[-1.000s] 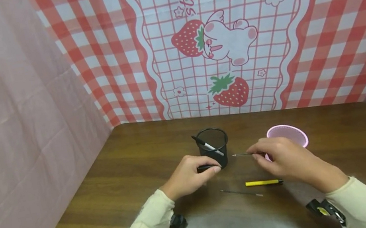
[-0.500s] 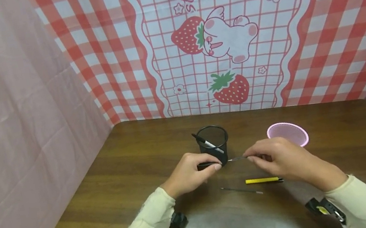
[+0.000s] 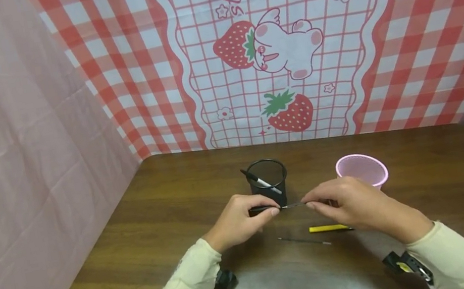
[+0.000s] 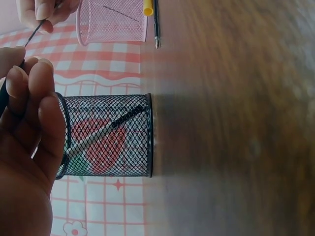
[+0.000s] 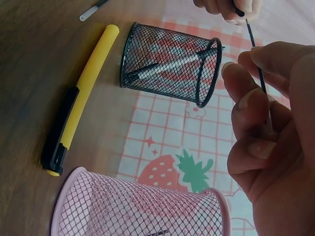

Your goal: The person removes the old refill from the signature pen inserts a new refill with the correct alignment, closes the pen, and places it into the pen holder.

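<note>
In the head view, my left hand (image 3: 240,221) grips a slim black tube (image 3: 261,208), which looks like a pen barrel. My right hand (image 3: 357,203) pinches a thin dark pen refill (image 5: 260,73) between thumb and fingers. The refill points left, and its tip meets the end of the tube at my left fingertips; whether it is inside cannot be told. Just behind the left hand stands a black mesh pen cup (image 3: 285,176), with a black-and-white pen (image 3: 262,181) leaning in it. A second refill (image 3: 304,241) lies on the table below both hands.
A yellow pen-like stick with a black clip (image 5: 91,78) lies on the table, partly under the right hand in the head view. Behind that hand stands a pink mesh cup (image 3: 362,169). A checked strawberry cloth (image 3: 149,92) hangs behind the brown table (image 3: 143,220).
My right hand has moved left with the refill, bringing its tip from a gap up to the black tube's end. The left hand has stayed nearly still.
</note>
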`<state>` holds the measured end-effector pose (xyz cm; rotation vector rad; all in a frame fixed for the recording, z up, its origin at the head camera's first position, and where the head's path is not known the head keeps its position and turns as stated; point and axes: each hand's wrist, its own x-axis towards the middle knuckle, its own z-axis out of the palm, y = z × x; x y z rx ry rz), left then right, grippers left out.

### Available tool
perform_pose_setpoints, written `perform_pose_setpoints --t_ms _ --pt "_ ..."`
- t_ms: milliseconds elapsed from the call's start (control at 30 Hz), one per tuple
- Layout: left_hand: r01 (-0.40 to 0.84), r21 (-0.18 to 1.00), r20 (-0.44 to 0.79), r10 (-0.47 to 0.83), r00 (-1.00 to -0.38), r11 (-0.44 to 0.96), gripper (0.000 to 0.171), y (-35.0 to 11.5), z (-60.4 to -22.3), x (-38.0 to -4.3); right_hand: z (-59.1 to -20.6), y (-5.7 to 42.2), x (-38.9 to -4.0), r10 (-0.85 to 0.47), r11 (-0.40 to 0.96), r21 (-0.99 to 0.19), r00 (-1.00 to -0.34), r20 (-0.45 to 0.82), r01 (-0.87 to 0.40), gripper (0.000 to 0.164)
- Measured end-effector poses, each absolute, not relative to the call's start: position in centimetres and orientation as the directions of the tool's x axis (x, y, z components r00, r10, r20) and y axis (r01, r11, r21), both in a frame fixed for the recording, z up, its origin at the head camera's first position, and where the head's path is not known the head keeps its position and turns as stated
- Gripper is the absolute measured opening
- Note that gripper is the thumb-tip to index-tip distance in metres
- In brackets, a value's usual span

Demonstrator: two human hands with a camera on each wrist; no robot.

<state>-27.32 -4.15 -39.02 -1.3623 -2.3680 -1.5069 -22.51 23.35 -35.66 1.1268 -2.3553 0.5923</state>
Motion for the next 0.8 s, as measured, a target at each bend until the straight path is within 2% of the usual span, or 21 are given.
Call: perform_pose_setpoints --t_ms 200,533,800 --pt "0.679 0.719 0.442 0.656 -0.612 0.149 0.012 -4.07 -39.03 -27.28 -35.57 23.3 -22.47 -0.595 0.57 -0.217 -0.58 0.556 -0.792 0.018" --pt "0.695 0.704 0.449 0.664 -0.598 0.149 0.012 -3.93 -38.89 -27.14 -35.65 22.95 -22.36 -0.606 0.555 -0.2 -0.557 0.569 -0.808 0.02" --pt "0.749 0.653 0.5 0.68 -0.536 0.111 0.012 -3.71 -38.9 -27.05 -35.64 22.86 -22.37 -0.605 0.552 -0.198 -0.552 0.574 -0.81 0.019"
